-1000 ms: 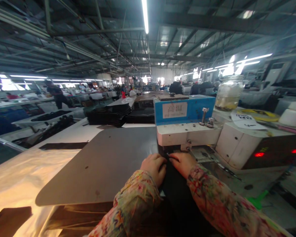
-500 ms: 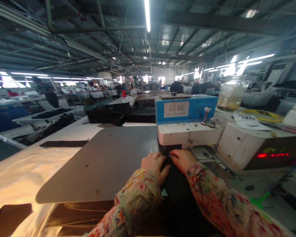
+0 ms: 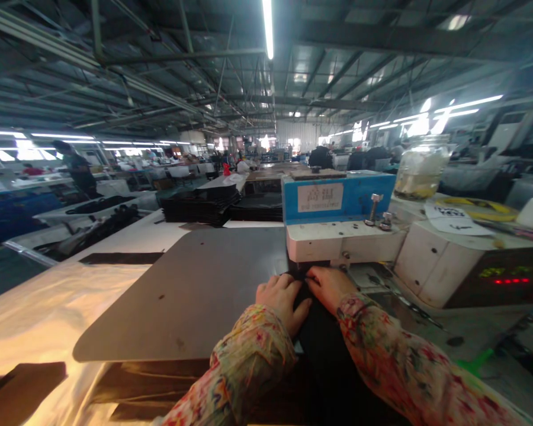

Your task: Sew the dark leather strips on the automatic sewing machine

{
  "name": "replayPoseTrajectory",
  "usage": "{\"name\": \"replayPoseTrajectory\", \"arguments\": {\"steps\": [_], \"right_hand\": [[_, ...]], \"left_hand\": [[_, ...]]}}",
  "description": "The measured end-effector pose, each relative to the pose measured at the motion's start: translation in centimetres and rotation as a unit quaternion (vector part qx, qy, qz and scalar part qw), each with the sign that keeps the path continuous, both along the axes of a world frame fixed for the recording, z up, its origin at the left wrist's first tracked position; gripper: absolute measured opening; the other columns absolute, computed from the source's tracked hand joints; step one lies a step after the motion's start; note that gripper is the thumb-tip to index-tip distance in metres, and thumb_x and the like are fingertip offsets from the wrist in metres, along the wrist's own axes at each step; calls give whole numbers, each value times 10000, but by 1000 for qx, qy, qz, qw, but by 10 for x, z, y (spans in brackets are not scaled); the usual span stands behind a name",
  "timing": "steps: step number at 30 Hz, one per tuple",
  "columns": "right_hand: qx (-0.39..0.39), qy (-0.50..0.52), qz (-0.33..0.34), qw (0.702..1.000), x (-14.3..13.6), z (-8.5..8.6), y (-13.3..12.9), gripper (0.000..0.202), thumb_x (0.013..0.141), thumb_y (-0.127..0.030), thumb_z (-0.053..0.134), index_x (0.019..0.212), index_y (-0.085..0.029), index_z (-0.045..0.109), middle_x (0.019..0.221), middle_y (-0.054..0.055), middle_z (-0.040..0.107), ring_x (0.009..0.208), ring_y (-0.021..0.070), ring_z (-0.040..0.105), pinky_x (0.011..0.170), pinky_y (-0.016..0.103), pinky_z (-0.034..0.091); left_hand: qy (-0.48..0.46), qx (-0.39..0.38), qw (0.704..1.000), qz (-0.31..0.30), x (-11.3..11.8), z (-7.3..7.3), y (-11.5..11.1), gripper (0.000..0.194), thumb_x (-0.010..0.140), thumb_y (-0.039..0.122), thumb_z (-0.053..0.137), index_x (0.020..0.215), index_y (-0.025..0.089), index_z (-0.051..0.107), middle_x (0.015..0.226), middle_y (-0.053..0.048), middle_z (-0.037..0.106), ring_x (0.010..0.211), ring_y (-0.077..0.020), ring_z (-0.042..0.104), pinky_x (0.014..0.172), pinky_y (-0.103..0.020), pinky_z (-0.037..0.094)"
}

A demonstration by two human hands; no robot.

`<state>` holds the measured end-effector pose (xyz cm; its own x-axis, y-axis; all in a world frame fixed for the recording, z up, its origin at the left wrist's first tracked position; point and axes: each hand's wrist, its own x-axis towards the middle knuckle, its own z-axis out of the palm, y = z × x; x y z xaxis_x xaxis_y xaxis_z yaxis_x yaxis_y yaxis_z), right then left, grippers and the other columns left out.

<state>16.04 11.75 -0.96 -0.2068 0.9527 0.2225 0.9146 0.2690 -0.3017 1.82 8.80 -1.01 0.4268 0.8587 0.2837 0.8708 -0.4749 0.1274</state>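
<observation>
Your left thumb (image 3: 301, 313) has spread over black fabric (image 3: 326, 361). At grey plate's (image 3: 195, 296) right edge: left hand (image 3: 278, 296) open, pressing; right hand (image 3: 331, 287) pinching fabric. Uneven pull risks skew.

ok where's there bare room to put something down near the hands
Bare: the grey plate, between the left hand and the dark strip; the pale tabletop, between that strip and the black stack. Crowded: below the machine head, where left hand and right hand touch black fabric.
</observation>
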Motion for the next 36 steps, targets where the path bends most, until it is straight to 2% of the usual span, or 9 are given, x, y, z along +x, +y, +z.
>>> {"name": "replayPoseTrajectory", "arguments": {"steps": [4,13,36], "right_hand": [[6,-15,1,1000,-1,1,-1,143,759,-220,454,826,-208,579,801,20,629,753,156,570,595,224,363],[7,-50,1,999,-2,0,-3,162,790,-232,426,870,-196,561,833,29,616,773,151,562,607,220,362],[13,-59,2,998,-3,-1,-4,157,799,-221,410,857,-200,554,824,32,612,766,153,562,608,226,362]], "left_hand": [[2,10,1000,-13,-2,-3,0,326,762,461,373,1009,278,481,979,-6,491,931,-216,410,738,-375,372],[8,-4,1000,-12,1,1,-5,334,765,457,379,1028,276,478,984,-14,487,929,-213,406,740,-363,367],[4,2,1000,-18,1,-2,-4,325,769,448,383,1026,273,481,978,-13,484,923,-203,407,754,-352,360]]}}
